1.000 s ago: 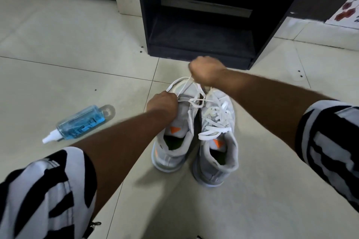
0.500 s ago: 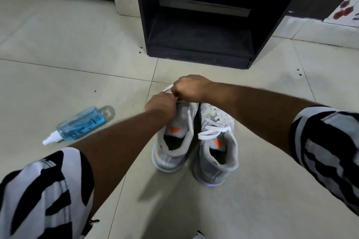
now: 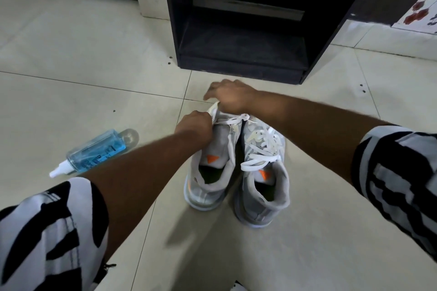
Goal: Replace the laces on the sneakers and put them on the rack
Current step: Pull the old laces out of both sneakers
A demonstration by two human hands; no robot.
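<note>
Two grey sneakers with orange tongue marks stand side by side on the tiled floor. On the left sneaker [image 3: 212,179] a white lace [image 3: 233,121] crosses near the toe. My left hand [image 3: 194,130] is curled at that shoe's left edge and grips the lace. Just beyond the toe, my right hand [image 3: 229,97] pinches a loop of the same lace from above, its fingers pointing left. The right sneaker [image 3: 262,191] is fully laced in white. A dark, empty shoe rack [image 3: 241,71] stands right behind the shoes.
A clear spray bottle of blue liquid [image 3: 99,149] lies on the floor left of my left forearm. A white wall base runs along the back left. A flowered panel [image 3: 418,12] sits at the far right.
My right hand, which had pulled the lace up high, has come down to the left sneaker's toe. The lace now lies low across the shoe. My left hand has stayed in place.
</note>
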